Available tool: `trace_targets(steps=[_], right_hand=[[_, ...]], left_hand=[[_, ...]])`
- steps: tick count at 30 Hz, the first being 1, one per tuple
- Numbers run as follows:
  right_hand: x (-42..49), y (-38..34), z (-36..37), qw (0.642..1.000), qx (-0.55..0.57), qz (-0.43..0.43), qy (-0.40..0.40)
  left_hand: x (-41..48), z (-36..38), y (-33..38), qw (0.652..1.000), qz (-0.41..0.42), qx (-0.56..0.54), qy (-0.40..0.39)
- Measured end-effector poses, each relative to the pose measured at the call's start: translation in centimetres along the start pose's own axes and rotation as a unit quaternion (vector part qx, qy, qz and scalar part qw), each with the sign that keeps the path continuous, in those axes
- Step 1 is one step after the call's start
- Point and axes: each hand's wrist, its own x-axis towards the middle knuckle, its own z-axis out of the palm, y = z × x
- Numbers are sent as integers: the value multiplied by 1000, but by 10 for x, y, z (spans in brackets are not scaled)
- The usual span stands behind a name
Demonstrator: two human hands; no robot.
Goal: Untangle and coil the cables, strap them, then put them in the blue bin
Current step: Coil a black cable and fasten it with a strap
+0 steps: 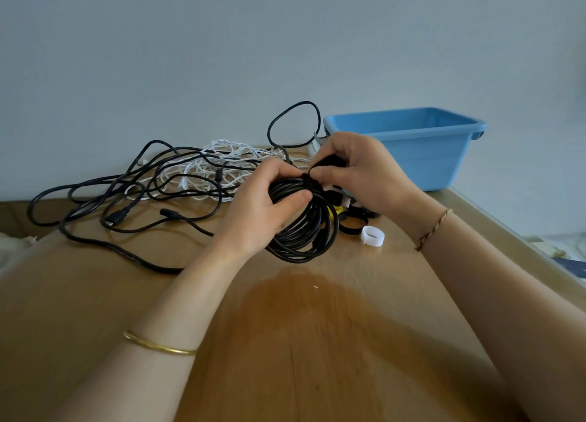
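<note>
Plain grey wall behind, and a wooden table (317,342) under my hands. The coil of black cable (301,231) is held just above the table's middle, its lower loops hanging close to the wood. My left hand (263,206) grips the coil on its left side, fingers curled round the bundled loops and the thumb pressed across the front. My right hand (358,171) pinches a black strap (312,180) at the top of the coil between thumb and fingertips, the other fingers curled in.

Left of the coil, loose black cables (126,199) sprawl over the table, tangled with a white cable (218,164) nearer the wall. The blue bin (428,155) stands at the far right corner, behind my right hand; I cannot see whether anything lies inside. Just right of the coil lie a white strap roll (373,236) and black strap rings (353,223). A gold bangle (158,345) sits on my left forearm, a braided bracelet (434,228) on my right wrist.
</note>
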Motion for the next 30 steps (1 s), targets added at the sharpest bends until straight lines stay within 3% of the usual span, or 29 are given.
trace_targets(steps=[10,30], right_hand=[[18,2,-14,981,144,62,-117],[25,11,-12,966,200,84,-142]], left_hand=[[0,-3,1,1000,12,4,-12],[0,-6,0,1000,10,11,-13]])
